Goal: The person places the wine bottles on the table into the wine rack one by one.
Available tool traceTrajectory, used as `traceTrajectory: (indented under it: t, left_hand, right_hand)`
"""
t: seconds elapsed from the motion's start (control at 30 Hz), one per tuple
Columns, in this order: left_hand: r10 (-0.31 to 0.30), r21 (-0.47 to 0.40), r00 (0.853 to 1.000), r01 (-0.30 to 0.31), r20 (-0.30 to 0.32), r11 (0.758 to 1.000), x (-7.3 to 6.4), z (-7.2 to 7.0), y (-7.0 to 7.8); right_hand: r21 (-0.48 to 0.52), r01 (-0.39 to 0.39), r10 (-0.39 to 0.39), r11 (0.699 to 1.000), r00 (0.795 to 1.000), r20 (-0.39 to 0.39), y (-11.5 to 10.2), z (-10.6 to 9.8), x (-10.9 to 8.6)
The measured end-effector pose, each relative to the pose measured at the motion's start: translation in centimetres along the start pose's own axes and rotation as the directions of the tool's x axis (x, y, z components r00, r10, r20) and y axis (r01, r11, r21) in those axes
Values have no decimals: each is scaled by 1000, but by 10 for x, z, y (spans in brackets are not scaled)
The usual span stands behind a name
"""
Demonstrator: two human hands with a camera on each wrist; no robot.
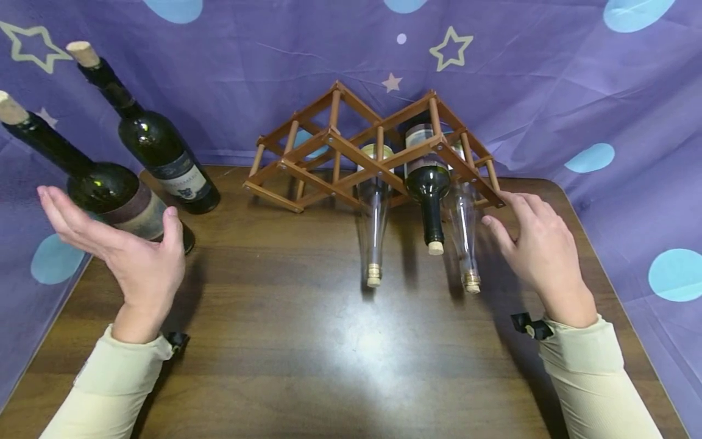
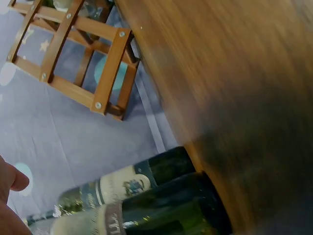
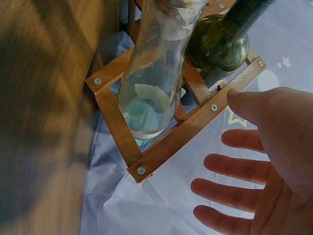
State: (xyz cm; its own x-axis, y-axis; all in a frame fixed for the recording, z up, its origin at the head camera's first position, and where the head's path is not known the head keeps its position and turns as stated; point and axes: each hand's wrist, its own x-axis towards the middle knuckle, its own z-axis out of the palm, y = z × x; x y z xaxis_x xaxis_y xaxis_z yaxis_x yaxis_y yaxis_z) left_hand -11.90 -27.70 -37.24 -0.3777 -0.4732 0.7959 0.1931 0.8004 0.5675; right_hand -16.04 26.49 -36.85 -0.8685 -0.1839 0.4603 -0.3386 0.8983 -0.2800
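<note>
On the far part of the tabletop [image 1: 296,341], a wooden rack [image 1: 355,155] holds a dark bottle [image 1: 429,182] between two clear bottles [image 1: 375,219]. The right hand [image 1: 543,253] is at its right end; the left hand [image 1: 139,256], fingers extended, is near two upright corked bottles [image 1: 150,140] at far left.

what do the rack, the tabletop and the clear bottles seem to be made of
Rack: probably wood, satin brown, with visible grain. Tabletop: wood or wood-look laminate, showing grain under a glossy glare. Clear bottles: likely glass, smooth and see-through with bright highlights.
</note>
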Motion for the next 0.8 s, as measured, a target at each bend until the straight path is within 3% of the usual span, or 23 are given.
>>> traceTrajectory:
  t: [0.17, 0.4, 0.63, 0.8]
  left_hand:
    - [-76, -4, 994, 76, 77, 997, 3, -5, -9]
    - [-184, -59, 969, 196, 168, 979, 7, -9, -11]
    - [-258, -145, 949, 286, 183, 947, 13, -8, -9]
    - [-269, -176, 948, 298, 172, 938, 14, -7, -14]
  right_hand:
    - [11, -8, 8, 1000, 1000, 11, 0, -1, -2]
    - [18, -51, 50, 999, 997, 61, -2, -4, -4]
    - [37, -57, 54, 998, 996, 75, -7, -7, -5]
    - [73, -41, 36, 997, 997, 61, -14, -10, -4]
